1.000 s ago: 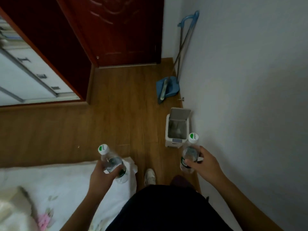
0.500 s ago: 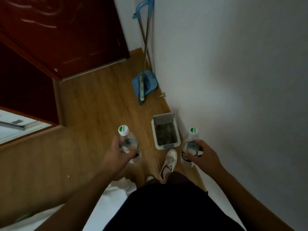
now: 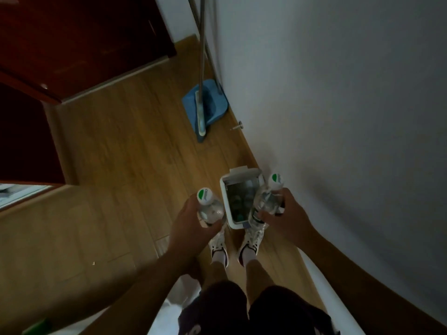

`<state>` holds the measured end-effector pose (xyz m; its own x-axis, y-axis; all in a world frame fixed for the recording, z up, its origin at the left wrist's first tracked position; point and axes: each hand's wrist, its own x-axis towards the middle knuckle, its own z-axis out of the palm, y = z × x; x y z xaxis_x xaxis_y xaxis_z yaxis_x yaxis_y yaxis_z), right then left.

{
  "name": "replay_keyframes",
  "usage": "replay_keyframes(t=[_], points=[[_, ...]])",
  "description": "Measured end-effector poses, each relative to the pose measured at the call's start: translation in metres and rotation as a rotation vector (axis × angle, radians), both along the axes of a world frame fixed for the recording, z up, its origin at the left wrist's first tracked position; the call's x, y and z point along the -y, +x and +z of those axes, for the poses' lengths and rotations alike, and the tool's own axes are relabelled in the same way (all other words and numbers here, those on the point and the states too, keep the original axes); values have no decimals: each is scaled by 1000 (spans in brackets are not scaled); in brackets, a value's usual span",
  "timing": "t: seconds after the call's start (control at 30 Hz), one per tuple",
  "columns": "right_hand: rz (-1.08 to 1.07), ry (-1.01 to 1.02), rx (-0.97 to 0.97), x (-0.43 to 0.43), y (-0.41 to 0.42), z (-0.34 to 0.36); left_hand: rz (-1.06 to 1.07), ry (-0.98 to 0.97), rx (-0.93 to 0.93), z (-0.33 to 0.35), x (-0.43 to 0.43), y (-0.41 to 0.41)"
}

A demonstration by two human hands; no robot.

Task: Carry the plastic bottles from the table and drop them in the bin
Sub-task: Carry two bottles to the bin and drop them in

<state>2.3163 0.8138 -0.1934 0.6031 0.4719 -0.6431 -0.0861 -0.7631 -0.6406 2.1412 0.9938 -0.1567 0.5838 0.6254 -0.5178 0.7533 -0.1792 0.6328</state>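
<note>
Head view puts me over the open bin (image 3: 224, 189): left hand (image 3: 191, 223) grips one bottle (image 3: 210, 210), right hand (image 3: 285, 217) another bottle (image 3: 267, 201). I'd centre each above the opening before releasing, one after another.

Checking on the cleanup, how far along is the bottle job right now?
Done: the carry; the person stands at the open white bin, which already holds some bottles. In hand: left hand grips one bottle, right hand another. Left: dropping both in.
</note>
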Motion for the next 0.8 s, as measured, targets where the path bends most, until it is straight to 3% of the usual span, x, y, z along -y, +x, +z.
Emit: replay_keyframes(t=[0.23, 0.4, 0.8], points=[[-55, -33, -11, -25, 0, -148, -89, -74, 2, -152, -9, 35], [-130, -6, 75, -46, 0, -227, -94, 2, 80, -232, -6, 45], [-87, -61, 92, -21, -20, -273, -170, -41, 116, -285, 19, 34]])
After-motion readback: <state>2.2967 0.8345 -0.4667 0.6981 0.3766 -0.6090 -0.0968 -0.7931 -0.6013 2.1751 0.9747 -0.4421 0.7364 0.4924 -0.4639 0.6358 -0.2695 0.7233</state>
